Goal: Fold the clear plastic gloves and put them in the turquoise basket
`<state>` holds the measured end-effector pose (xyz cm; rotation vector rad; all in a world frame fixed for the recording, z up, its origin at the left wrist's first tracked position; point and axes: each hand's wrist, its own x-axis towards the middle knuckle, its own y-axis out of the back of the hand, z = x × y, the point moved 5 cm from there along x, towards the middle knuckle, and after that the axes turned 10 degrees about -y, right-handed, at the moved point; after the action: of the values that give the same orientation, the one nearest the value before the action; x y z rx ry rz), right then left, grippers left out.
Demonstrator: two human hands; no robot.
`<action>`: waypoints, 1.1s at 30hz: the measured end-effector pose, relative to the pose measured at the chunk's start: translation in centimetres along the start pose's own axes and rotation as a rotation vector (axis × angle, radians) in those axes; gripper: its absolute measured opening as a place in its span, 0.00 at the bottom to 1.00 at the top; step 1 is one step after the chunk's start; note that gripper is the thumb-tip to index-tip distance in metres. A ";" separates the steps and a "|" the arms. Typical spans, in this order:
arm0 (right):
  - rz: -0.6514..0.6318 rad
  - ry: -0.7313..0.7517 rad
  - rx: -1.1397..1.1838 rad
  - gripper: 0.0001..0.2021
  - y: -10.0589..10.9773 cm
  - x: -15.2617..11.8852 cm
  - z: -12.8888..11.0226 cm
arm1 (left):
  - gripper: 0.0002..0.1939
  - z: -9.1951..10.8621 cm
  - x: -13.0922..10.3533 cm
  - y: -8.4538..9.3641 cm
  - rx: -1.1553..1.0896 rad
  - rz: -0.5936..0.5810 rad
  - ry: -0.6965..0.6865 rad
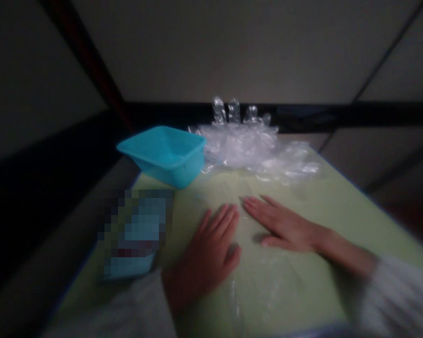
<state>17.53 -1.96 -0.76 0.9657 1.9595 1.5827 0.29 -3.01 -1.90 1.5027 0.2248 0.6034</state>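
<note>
My left hand [215, 249] lies palm down with its fingers stretched out and its thumb apart. Across from it, my right hand [285, 225] is also flat, fingers extended toward the left. Both press on a thin clear plastic sheet [275, 277], probably a disposable glove, spread on the yellow-green tabletop [324, 291]; its outline is hard to make out. Behind the hands is a crumpled heap of clear disposable plastic gloves [239, 141], with some glove fingers sticking up. Neither hand grips anything.
A turquoise plastic basin [186, 169] stands at the table's back left, beside the glove heap. Nearer on the left lies a pale blue flat item [141, 230], mostly pixelated. Pale panels [232, 51] rise behind the table. The picture is dim and blurred.
</note>
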 end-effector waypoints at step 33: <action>0.006 0.022 0.110 0.36 0.2 -0.1 0.4 | 0.30 -0.4 -0.1 0.1 -0.015 0.049 0.063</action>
<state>17.94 -1.75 -0.64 1.0020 2.0793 1.5083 -0.01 -2.77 -1.89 1.4795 0.2321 0.6905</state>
